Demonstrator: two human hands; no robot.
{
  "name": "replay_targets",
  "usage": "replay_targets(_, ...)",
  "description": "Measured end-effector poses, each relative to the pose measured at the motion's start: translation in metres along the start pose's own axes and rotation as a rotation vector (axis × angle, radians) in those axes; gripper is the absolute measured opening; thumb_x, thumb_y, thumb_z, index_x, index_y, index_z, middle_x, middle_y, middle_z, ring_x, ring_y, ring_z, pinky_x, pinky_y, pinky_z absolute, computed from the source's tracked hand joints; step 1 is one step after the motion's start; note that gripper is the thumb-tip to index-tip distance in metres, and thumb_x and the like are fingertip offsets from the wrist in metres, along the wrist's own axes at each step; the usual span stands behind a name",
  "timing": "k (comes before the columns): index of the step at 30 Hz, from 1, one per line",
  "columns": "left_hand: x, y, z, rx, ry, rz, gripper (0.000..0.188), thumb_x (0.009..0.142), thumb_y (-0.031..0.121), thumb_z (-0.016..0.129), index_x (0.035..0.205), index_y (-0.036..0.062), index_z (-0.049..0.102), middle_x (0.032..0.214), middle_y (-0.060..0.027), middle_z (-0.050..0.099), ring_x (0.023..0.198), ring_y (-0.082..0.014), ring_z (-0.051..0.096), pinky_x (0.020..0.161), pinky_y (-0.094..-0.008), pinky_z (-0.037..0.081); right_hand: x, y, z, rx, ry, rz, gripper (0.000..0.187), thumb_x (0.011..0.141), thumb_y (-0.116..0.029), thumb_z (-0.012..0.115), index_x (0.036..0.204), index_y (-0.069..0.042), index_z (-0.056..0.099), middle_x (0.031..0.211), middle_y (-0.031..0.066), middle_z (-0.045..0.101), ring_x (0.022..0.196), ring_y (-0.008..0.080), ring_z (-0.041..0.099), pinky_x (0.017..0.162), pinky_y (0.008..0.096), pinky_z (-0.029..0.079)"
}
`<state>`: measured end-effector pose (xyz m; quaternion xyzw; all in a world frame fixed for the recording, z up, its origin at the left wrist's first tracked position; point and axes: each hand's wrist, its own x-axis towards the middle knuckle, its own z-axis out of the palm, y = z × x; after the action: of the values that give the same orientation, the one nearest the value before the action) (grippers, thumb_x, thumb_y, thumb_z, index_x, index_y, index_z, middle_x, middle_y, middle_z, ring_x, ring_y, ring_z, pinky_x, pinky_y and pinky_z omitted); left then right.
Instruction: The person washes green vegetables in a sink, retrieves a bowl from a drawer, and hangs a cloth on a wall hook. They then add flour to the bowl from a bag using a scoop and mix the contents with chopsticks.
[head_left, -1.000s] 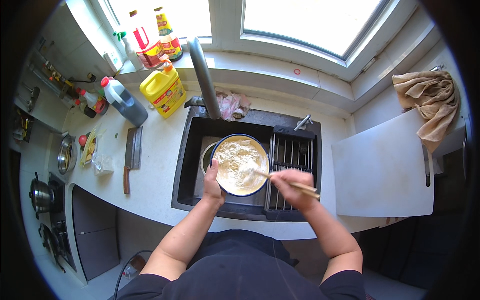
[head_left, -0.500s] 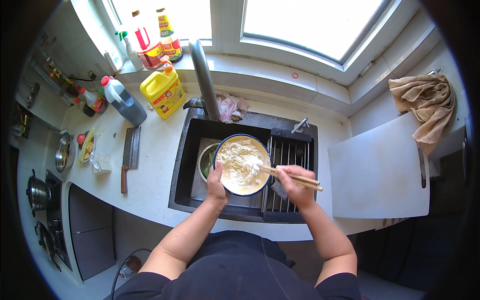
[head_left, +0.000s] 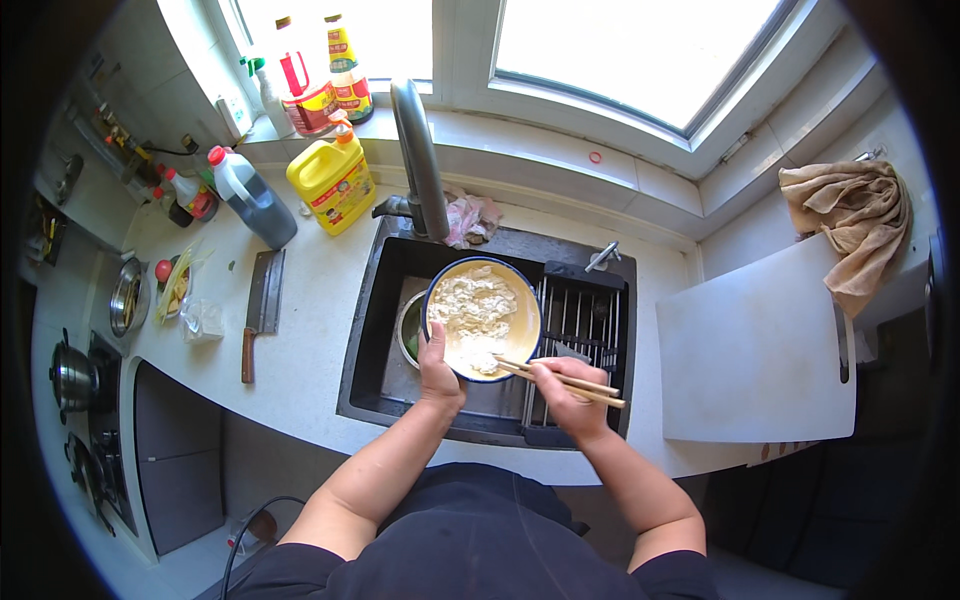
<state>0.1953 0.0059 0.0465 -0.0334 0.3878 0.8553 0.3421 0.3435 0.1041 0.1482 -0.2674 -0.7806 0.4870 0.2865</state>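
Above the dark sink (head_left: 372, 300), my left hand (head_left: 437, 368) grips a blue-rimmed bowl (head_left: 519, 322) by its near left side, thumb over the rim. Inside lies a lumpy white, floury dough mixture (head_left: 474, 302), mostly on the left and toward the near edge. My right hand (head_left: 572, 402) is closed around a pair of wooden chopsticks (head_left: 590, 388). Their tips dip into the mixture at the bowl's near right edge. Partly hidden under the bowl is a metal basin (head_left: 408, 325) with something green in it.
A cleaver (head_left: 265, 295) lies left of the sink. Behind it stand a dark-liquid jug (head_left: 255, 200) and a yellow detergent jug (head_left: 335, 185). The grey faucet (head_left: 418, 165) arches over the sink's back. A white cutting board (head_left: 755, 345) is at right, a brown cloth (head_left: 850, 220) hanging above it.
The chopsticks and my right hand have moved nearer and slightly left, from the bowl's middle to its near edge. The mixture has shifted, baring the bowl's right inside wall.
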Motion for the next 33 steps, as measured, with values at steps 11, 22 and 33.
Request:
replay_targets(11,-0.01,0.018,-0.004,0.045,-0.153,-0.083,0.063,0.095,0.049,0.044,0.134,-0.0003,0.04,0.131,-0.0157,0.052,0.12,-0.0275,0.051,0.104,-0.0385,0.039,0.031,0.029,-0.029,0.333,0.034,0.477,0.009,0.085,-0.008,0.065,0.085,0.001,0.066,0.077,0.012,0.068,0.066,0.0179,0.068,0.06,0.0282,0.058)
replay_targets(22,-0.017,0.023,0.0,-0.009,-0.132,-0.161,0.065,0.094,0.05,0.045,0.136,0.0003,0.039,0.132,-0.0158,0.051,0.122,-0.0288,0.05,0.104,-0.0394,0.038,0.024,0.022,-0.018,0.477,0.003,0.681,0.01,0.085,-0.01,0.065,0.085,-0.001,0.063,0.078,0.0129,0.068,0.066,0.0199,0.069,0.058,0.0274,0.058)
replay_targets(33,-0.019,0.022,-0.003,0.035,-0.135,-0.165,0.068,0.093,0.053,0.045,0.136,0.0001,0.039,0.132,-0.0166,0.05,0.122,-0.0297,0.05,0.105,-0.04,0.037,0.025,0.013,-0.008,0.554,-0.032,0.749,0.011,0.084,-0.009,0.066,0.087,0.0,0.062,0.08,0.0143,0.068,0.066,0.0213,0.07,0.057,0.0269,0.059)
